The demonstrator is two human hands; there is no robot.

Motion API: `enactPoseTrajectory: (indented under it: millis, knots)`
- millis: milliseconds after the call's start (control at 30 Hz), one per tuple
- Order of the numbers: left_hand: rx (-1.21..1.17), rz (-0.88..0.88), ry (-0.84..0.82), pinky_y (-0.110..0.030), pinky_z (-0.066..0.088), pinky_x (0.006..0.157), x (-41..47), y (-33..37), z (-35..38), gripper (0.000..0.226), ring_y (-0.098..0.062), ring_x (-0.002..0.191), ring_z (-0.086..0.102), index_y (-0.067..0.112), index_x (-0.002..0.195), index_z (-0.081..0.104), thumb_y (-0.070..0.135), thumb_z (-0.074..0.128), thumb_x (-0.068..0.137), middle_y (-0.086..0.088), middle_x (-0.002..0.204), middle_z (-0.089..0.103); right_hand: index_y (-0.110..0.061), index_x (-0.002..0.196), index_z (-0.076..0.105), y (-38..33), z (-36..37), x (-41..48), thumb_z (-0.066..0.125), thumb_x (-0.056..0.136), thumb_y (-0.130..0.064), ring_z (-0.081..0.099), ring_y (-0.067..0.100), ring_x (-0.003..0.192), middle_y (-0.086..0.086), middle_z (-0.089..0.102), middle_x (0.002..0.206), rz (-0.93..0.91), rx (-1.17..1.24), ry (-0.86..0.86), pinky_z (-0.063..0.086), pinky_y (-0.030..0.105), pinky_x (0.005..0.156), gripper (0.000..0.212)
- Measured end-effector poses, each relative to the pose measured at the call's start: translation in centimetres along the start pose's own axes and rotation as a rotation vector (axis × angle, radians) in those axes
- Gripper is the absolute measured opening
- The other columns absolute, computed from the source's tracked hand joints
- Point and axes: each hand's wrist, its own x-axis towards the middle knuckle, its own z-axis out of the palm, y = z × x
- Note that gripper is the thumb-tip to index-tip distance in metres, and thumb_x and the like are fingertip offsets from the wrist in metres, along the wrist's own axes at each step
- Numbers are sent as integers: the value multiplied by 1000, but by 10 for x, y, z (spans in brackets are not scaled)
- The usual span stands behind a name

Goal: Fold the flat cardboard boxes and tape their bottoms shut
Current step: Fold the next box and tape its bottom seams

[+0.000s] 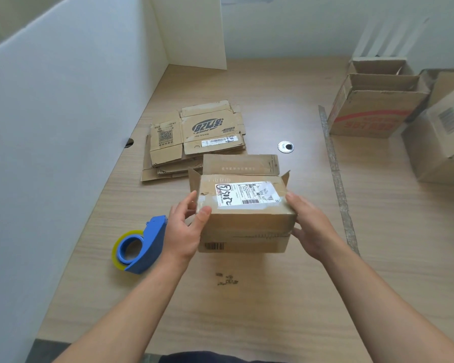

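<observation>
A person's two bare forearms reach forward over a pale wood-grain counter, holding a small box of brown cardboard between them, near the middle of the view. The left hand grips the box's left end, thumb curled over the near top edge and fingers behind the side wall. The right hand clasps the right end, thumb on top and fingers wrapped underneath. The box is already folded into shape and lies on its side: a white shipping label faces up, loose flaps stand open at the far end, and the face nearest the person shows two closed flaps meeting at a seam. This looks like the step between folding and taping; whether fresh tape covers that seam cannot be told. The next move probably calls for one hand to keep the flaps shut while the other takes the blue tape dispenser, which lies just left of the left wrist. Beyond the box sits a stack of flat boxes, not yet folded. At the far right stand finished boxes with open tops; nothing shows inside them, though their floors are hidden.
</observation>
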Motion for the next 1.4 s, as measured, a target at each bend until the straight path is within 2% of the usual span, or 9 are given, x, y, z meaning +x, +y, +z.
enactPoseTrajectory:
  millis: [233,400,533,733,867,1033,1167,1300,1400]
  knots:
    - [-89,-48,-70,-45,46,108,7,-7,-3,58,-12,126,55,36,137,53,36,62,80,8,136,58,-14,130,52,3,-3,-2,56,98,-8,68,15,99,9,61,126,-103,17,-73,56,37,86,33]
    - [-98,-58,-88,-34,47,103,7,-6,-7,62,-11,124,54,39,135,49,28,61,75,9,132,53,-31,143,47,3,-2,-3,68,90,-36,64,13,113,0,59,131,-161,-47,-72,57,45,91,57]
    - [-25,-10,-101,-35,45,107,4,-6,-8,57,-2,121,55,37,140,54,31,66,84,14,129,51,-33,127,63,0,-1,-4,55,102,-25,67,11,110,1,67,126,-194,-38,-100,57,39,85,28]
    - [-40,-78,-187,-48,44,109,-4,-17,-12,66,-8,124,57,34,127,51,46,76,67,12,130,62,-28,123,60,8,-8,-8,43,105,-37,58,13,125,-6,65,128,-200,29,-94,49,42,98,26]
    - [51,-118,-228,-47,42,111,-9,-28,-18,74,0,122,56,50,127,41,56,76,62,12,127,62,-31,131,57,19,-17,-13,32,106,-45,63,11,110,-8,69,116,-205,13,-70,47,47,103,38]
    - [75,-50,-234,-46,48,106,-14,-29,-22,82,-1,122,55,28,136,50,57,76,63,20,121,64,-40,116,68,30,-23,-17,47,84,-78,55,11,127,-6,65,127,-282,-113,-99,47,48,103,54]
    - [26,27,-177,-46,49,105,-16,-25,-25,87,-12,128,55,38,144,40,50,79,67,9,134,59,-20,96,73,18,-18,-12,56,88,-43,60,8,118,-6,63,129,-403,-193,-3,52,48,100,30]
    - [130,137,-121,-43,50,104,-15,-24,-27,82,-12,128,54,48,140,39,56,76,68,17,140,52,-39,127,57,-9,-10,-1,68,84,-39,63,5,109,-16,58,130,-420,-376,-95,56,37,90,45]
    - [245,204,-67,-22,48,97,-13,-22,-28,79,2,121,51,46,141,40,54,76,71,24,135,49,-42,141,48,-26,-6,8,73,88,-36,59,5,105,-18,54,128,-408,-760,-137,48,27,89,59]
